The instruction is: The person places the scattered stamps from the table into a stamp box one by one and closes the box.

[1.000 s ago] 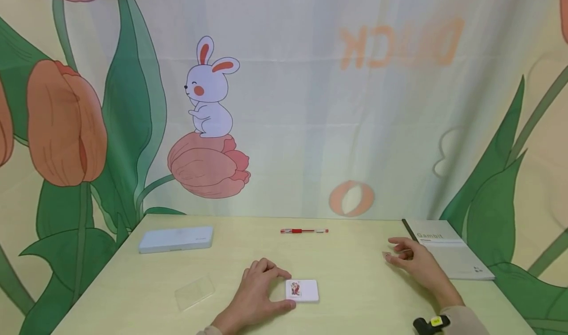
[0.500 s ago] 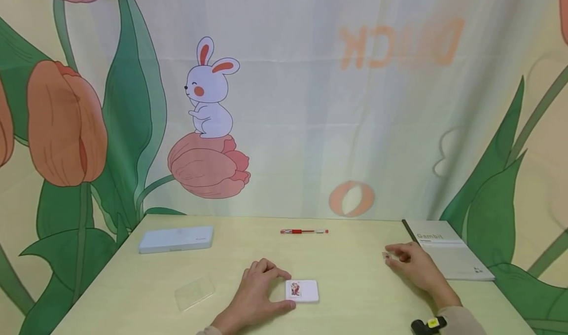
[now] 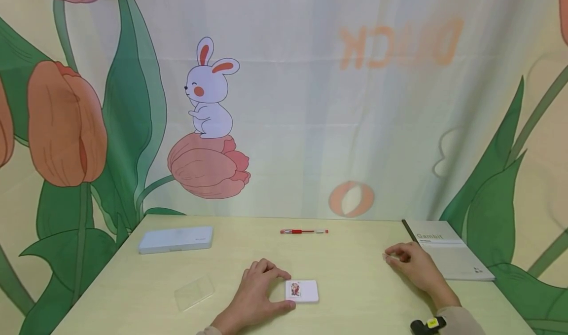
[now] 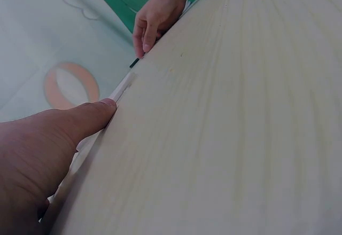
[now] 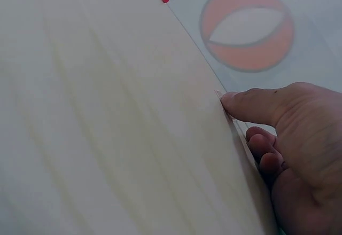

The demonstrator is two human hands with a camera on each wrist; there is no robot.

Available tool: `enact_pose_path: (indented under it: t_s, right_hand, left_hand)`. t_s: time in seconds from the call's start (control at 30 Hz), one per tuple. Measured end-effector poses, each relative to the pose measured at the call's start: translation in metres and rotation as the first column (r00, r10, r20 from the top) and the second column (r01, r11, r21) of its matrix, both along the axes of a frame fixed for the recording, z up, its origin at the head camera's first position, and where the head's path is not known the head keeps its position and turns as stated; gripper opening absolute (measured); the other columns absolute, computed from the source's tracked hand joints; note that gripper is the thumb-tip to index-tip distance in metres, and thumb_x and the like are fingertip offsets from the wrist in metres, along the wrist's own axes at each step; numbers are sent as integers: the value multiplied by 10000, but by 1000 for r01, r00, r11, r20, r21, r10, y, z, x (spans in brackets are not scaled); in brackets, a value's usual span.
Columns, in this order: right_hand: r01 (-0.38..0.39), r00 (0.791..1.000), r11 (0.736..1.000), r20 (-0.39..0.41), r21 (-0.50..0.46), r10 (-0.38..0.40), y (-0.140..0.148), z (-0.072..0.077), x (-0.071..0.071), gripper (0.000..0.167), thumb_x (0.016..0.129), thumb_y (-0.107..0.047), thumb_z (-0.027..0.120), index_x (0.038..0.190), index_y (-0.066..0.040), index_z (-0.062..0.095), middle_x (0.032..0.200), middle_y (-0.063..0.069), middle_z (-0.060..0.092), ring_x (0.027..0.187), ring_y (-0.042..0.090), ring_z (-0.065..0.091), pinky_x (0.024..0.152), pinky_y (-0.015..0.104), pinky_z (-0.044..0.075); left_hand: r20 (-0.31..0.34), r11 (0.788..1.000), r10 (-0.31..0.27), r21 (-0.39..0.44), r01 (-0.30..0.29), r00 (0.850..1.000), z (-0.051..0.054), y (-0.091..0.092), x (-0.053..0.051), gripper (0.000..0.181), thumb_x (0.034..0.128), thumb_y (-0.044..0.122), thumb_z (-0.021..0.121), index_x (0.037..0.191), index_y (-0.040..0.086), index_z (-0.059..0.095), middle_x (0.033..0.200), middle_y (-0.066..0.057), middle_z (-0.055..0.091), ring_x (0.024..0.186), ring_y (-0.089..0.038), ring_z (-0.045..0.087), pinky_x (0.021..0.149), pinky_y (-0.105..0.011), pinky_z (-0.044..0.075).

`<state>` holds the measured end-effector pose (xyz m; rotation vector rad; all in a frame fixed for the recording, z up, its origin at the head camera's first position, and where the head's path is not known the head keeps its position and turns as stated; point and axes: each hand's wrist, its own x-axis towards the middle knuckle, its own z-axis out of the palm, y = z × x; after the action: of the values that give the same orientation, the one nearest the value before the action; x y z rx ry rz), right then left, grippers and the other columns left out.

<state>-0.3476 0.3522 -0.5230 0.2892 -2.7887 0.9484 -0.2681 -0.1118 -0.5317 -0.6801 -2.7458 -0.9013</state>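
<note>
A small flat white box (image 3: 309, 291) lies on the table, with a red-patterned picture (image 3: 296, 289) on its left part. My left hand (image 3: 255, 290) holds the box by its left corners, index finger at the far edge and thumb at the near one. Further right, my right hand (image 3: 417, 266) pinches a small thin piece (image 3: 384, 257) between thumb and index finger, close to the tabletop. Only a corner of that piece (image 5: 218, 93) shows past the thumb in the right wrist view; its kind cannot be made out.
A clear plastic lid (image 3: 194, 293) lies left of my left hand. Behind it sits a pale blue case (image 3: 176, 240). A red pen (image 3: 304, 231) lies near the back edge, and a notebook (image 3: 452, 256) lies under and beyond my right hand. A printed curtain (image 3: 288, 103) hangs behind.
My right index finger has come down onto the thumb around the small piece, and that hand has dropped slightly. Less of the piece shows now. My left hand and the box have stayed put.
</note>
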Motion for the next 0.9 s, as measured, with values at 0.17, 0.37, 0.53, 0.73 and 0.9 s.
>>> enact_pose_path:
  t_s: [0.17, 0.37, 0.53, 0.73, 0.9]
  right_hand:
    - [15, 1000, 1000, 16, -14, -15, 0, -1, 1, 256, 1040, -284, 817, 1211, -96, 784, 1084, 51, 662, 949, 181, 558, 795, 325, 466]
    - [32, 999, 998, 4, -55, -32, -3, 0, 3, 257, 1028, -271, 834, 1187, -89, 748, 1098, 52, 714, 944, 176, 593, 792, 299, 488]
    - [31, 999, 994, -19, -103, -33, -5, 0, 3, 201, 1027, -214, 833, 1153, -88, 740, 1042, 32, 741, 895, 135, 616, 769, 262, 505]
    - [43, 998, 986, -37, -162, -50, -6, 0, 3, 132, 1041, -180, 810, 1143, -107, 770, 1031, 35, 773, 896, 132, 654, 784, 255, 519]
    - [57, 997, 977, -29, -206, -65, -7, 4, 5, 149, 1055, -150, 788, 1178, -67, 774, 1032, 63, 777, 890, 127, 653, 773, 234, 520]
  left_hand:
    - [-3, 1000, -3, 3, 3, 1000, -1, 0, 0, 597, 819, 626, 932, 1304, 311, 783, 1211, 91, 596, 1178, -146, 491, 1017, -425, 398]
    - [-14, 1000, 0, 2, 0, 1000, -1, 0, 0, 591, 818, 613, 936, 1298, 302, 785, 1203, 82, 598, 1167, -147, 492, 1022, -431, 401]
    - [-17, 1000, 1, 6, -1, 1000, 0, 0, -1, 587, 818, 603, 941, 1294, 295, 787, 1200, 72, 602, 1170, -147, 492, 1027, -437, 401]
    - [-18, 1000, 3, 1, -3, 1000, 0, 0, -1, 591, 812, 620, 939, 1290, 307, 786, 1197, 81, 596, 1163, -144, 489, 1030, -443, 406]
    - [-14, 1000, -1, 8, 1, 1000, -2, 0, -1, 590, 812, 622, 938, 1288, 307, 787, 1196, 83, 592, 1164, -149, 491, 1022, -435, 402]
